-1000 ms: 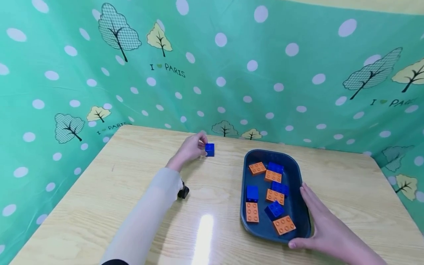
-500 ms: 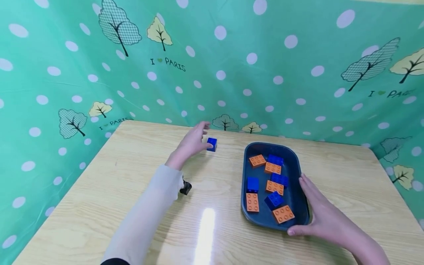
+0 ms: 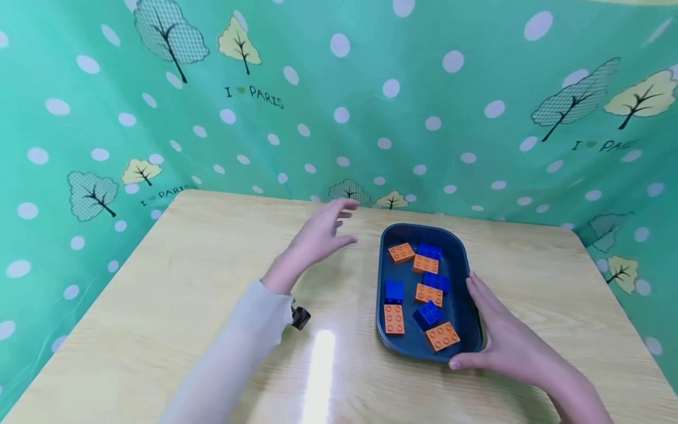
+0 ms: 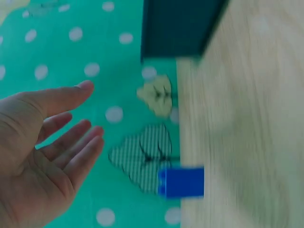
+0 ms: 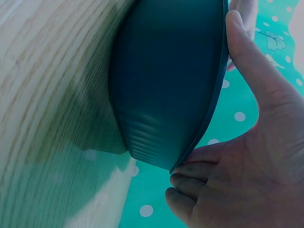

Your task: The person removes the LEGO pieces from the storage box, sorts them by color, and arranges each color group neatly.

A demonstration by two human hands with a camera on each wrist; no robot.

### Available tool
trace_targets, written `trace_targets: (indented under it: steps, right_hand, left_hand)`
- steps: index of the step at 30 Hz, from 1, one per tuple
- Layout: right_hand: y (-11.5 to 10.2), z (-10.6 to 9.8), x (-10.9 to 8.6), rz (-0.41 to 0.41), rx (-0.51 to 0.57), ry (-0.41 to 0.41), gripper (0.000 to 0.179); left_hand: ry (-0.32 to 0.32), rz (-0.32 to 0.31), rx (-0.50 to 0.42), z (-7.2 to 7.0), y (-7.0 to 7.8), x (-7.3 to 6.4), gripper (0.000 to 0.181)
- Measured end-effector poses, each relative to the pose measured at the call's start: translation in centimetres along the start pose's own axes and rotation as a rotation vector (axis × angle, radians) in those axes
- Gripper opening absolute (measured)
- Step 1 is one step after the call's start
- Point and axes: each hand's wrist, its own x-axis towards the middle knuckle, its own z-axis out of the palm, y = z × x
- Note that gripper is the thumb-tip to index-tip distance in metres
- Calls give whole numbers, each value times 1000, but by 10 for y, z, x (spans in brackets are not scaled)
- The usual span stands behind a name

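Note:
In the head view my left hand (image 3: pixel 316 237) reaches over the far middle of the table, fingers spread and holding nothing. A blue toy brick (image 4: pixel 184 182) stands by the table's far edge in the left wrist view, a short gap from the fingertips; the hand hides it in the head view. My right hand (image 3: pixel 508 344) rests against the near right corner of a dark blue tray (image 3: pixel 465 321), thumb at the near rim and fingers along the right side. Inside lie several orange bricks (image 3: pixel 442 336) and several blue bricks (image 3: pixel 394 291).
The light wooden table (image 3: pixel 175 294) ends at a green dotted curtain (image 3: pixel 296 123) behind it and at the sides. A small black device (image 3: pixel 301 318) sits at my left wrist. Bare wood lies between my left arm and the tray.
My left hand first had its fingers at the lone blue brick, then opened away from it and moved slightly right, now covering it. My right hand stays at the tray. The view shifted slightly.

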Motion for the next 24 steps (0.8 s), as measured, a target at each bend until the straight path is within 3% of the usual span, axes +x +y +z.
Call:
trace_targets:
  steps: [3,12,16,19,24]
  right_hand:
    - [-1,-1,2,-3,-10,10,144]
    - [0,-1,3,-11,-18,3,144]
    - [2,-2,1,-26,-20,18,144]
    - [3,-1,0,-45,-14,29,142]
    - [2,0,2,-53,11,26,141]
  left_hand:
    - [-64,57,-52,11,14,2,68]
    - [-298,79,-295,51,36,-1,59]
    - [-444,105,-371,67,49,0,55]
    - [-566,103,-368,78,54,1,54]
    - [-711,101,-259,94,56,3,50]
